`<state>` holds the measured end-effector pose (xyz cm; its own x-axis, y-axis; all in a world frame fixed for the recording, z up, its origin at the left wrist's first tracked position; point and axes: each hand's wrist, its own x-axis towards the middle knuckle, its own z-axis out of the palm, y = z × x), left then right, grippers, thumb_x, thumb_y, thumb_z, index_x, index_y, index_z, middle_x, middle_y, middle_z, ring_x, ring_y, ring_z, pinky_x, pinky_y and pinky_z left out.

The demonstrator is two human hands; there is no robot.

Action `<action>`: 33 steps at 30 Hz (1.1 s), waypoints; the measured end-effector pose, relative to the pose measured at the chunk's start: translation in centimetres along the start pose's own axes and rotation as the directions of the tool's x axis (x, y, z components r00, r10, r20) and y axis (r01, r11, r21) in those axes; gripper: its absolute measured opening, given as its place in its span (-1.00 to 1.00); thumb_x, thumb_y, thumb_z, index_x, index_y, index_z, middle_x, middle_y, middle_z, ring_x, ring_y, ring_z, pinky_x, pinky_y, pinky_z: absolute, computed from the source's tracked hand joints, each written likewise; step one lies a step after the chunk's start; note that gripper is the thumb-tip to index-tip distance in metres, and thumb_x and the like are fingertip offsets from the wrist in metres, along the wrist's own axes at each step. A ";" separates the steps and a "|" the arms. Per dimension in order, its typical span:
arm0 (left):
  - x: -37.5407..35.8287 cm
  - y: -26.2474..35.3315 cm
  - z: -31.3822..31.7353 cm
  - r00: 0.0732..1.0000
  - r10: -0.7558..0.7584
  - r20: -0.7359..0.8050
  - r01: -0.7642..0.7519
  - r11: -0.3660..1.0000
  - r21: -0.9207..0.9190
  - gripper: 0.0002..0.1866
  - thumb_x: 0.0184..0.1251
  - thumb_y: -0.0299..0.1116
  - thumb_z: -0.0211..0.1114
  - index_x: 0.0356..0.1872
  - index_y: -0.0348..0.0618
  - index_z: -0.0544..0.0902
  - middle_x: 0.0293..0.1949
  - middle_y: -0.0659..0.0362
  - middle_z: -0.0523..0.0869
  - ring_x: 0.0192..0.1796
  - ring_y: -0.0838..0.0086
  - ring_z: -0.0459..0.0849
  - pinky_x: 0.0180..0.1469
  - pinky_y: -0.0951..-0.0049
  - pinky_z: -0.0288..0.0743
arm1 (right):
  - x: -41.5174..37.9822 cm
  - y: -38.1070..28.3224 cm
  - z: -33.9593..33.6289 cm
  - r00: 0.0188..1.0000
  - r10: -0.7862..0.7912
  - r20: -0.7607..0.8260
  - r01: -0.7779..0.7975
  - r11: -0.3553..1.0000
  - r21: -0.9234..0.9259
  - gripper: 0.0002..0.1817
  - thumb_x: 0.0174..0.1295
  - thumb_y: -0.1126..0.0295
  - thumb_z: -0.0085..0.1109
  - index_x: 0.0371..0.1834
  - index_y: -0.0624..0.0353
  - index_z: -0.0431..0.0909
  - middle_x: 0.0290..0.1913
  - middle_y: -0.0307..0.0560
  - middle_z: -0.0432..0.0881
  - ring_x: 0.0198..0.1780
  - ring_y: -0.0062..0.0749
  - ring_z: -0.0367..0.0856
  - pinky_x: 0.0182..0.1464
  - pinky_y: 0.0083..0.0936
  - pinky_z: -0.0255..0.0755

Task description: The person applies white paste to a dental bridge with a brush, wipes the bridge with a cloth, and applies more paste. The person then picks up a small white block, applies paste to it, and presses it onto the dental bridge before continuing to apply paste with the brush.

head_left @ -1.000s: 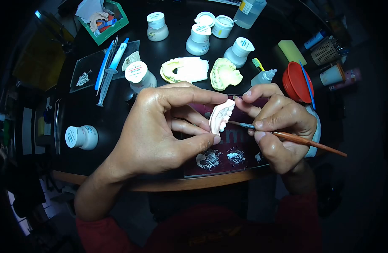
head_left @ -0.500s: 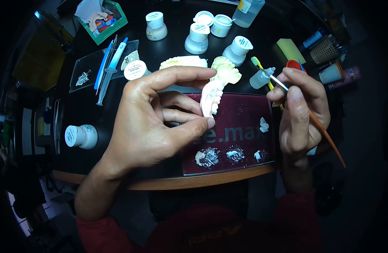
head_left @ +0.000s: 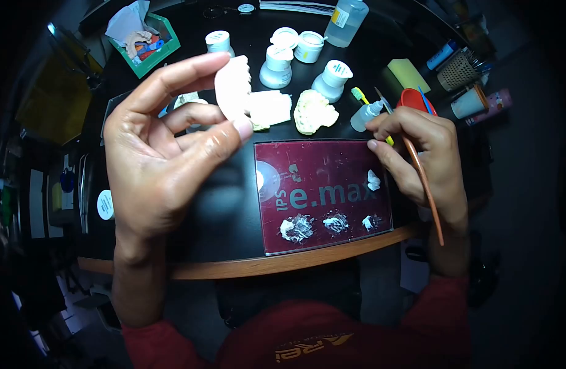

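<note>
My left hand (head_left: 157, 154) pinches a pale dental cast (head_left: 232, 89) between thumb and fingertips, tilted with its row of teeth facing right. In my right hand (head_left: 430, 157) is a fine brush (head_left: 426, 190); its handle slants down past the palm and its tip points up, near a small dropper bottle (head_left: 364, 117). Between the hands lies a dark red mixing plate (head_left: 320, 166) with several patches of white paste (head_left: 297, 228). Behind the plate stand a pale plaster block (head_left: 271, 109) and a yellowish plaster cast (head_left: 315, 112), the block partly covered by the held cast.
White jars (head_left: 275, 66) and a clear bottle (head_left: 347, 23) stand at the back. A green bin (head_left: 172, 46) is back left. A red bowl (head_left: 412, 95), a toothbrush (head_left: 359, 95), a yellow sponge (head_left: 408, 75) and a mesh pen holder (head_left: 456, 71) sit right. The wooden table edge (head_left: 295, 261) runs in front.
My left hand has moved left and up with the dental cast, away from the plate, and turned it. My right hand has shifted slightly left and the brush now points more upward.
</note>
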<state>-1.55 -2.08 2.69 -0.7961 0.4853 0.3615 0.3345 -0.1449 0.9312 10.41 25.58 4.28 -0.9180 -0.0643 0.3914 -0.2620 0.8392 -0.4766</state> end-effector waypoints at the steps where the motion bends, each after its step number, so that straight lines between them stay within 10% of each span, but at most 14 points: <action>1: 0.2 0.0 -0.4 0.998 0.039 -0.040 -0.040 0.999 -0.007 -0.37 0.26 -0.59 0.41 0.38 -0.51 0.47 0.18 -0.14 0.64 0.00 0.36 0.82 -0.10 0.45 0.78 | 1.2 -0.1 0.4 0.999 -0.046 0.014 0.047 0.999 -0.020 -0.91 0.07 0.66 0.34 -0.39 0.35 0.61 -0.44 0.03 0.70 -0.39 -0.19 0.76 -0.32 -0.39 0.56; 7: 0.9 -0.3 -1.7 0.987 0.096 -0.126 -0.102 0.994 -0.043 -0.43 0.36 -0.57 0.36 0.37 -0.54 0.46 0.19 -0.17 0.62 0.06 0.26 0.82 0.13 0.34 0.76 | 7.2 0.4 6.4 0.918 -0.352 0.181 0.371 0.924 -0.087 -0.88 0.04 0.61 0.31 -0.38 0.31 0.55 -0.43 0.14 0.68 -0.33 0.10 0.73 -0.23 -0.11 0.59; 13: 1.1 -1.3 -1.7 0.986 0.089 -0.138 -0.110 0.983 -0.150 -0.48 0.30 -0.63 0.44 0.29 -0.50 0.55 -0.02 -0.04 0.76 -0.07 0.45 0.84 0.02 0.52 0.70 | 9.0 0.3 9.1 0.940 -0.249 0.234 0.289 0.944 -0.156 -0.87 0.01 0.66 0.30 -0.38 0.26 0.59 -0.51 0.16 0.67 -0.36 0.15 0.74 -0.28 -0.09 0.59; 17: 0.8 -1.0 -1.8 0.993 0.078 -0.089 -0.093 0.978 -0.186 -0.51 0.29 -0.62 0.45 0.25 -0.47 0.59 0.04 -0.04 0.72 -0.06 0.45 0.84 -0.01 0.55 0.72 | 8.8 -0.3 7.4 0.967 -0.229 0.116 0.241 0.964 -0.113 -0.79 0.09 0.70 0.36 -0.45 0.30 0.47 -0.50 0.03 0.66 -0.41 -0.47 0.71 -0.30 -0.46 0.57; 19: 0.9 -1.0 -1.8 0.996 0.077 -0.054 -0.085 0.983 -0.163 -0.51 0.27 -0.61 0.47 0.24 -0.45 0.61 0.05 -0.03 0.71 -0.08 0.46 0.84 -0.03 0.56 0.71 | 8.6 -1.2 6.0 0.979 -0.170 0.113 0.184 0.975 -0.123 -0.89 0.02 0.70 0.26 -0.44 0.31 0.53 -0.46 0.08 0.73 -0.35 -0.19 0.83 -0.33 -0.38 0.60; 23: 0.7 -1.3 -1.2 0.996 -0.007 0.085 0.022 0.983 -0.183 -0.50 0.24 -0.61 0.50 0.22 -0.49 0.62 0.05 -0.03 0.72 -0.11 0.50 0.83 -0.04 0.58 0.70 | 6.8 -1.2 5.0 0.964 -0.056 -0.259 0.098 0.984 0.150 -0.79 0.24 0.64 0.36 -0.44 0.27 0.48 -0.38 0.00 0.77 -0.26 -0.52 0.77 -0.24 -0.57 0.61; 27: 0.4 -0.7 -0.2 0.954 -0.172 0.246 0.218 0.960 -0.175 -0.48 0.22 -0.61 0.50 0.22 -0.55 0.61 -0.07 -0.05 0.78 -0.13 0.49 0.83 -0.03 0.54 0.71 | 4.9 -2.0 4.5 0.853 -0.218 -0.475 0.359 0.905 0.229 -0.75 0.22 0.71 0.40 -0.34 0.23 0.47 -0.24 0.10 0.79 -0.22 -0.49 0.76 -0.17 -0.59 0.60; 33: 0.3 -1.2 0.3 0.879 -0.244 0.410 0.359 0.905 -0.230 -0.52 0.20 -0.61 0.50 0.14 -0.59 0.63 -0.13 -0.02 0.78 -0.18 0.49 0.81 -0.06 0.54 0.70 | 4.2 -1.5 4.3 0.885 -0.403 -0.236 0.464 0.809 0.361 -0.77 0.09 0.75 0.41 -0.41 0.22 0.54 -0.26 0.10 0.84 -0.33 -0.46 0.78 -0.27 -0.60 0.57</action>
<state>-2.01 -1.47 1.63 -0.5744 0.8155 0.0711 -0.0987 -0.1552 0.9829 5.71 21.71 3.22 -0.6362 -0.2673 0.7237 -0.7456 0.4540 -0.4878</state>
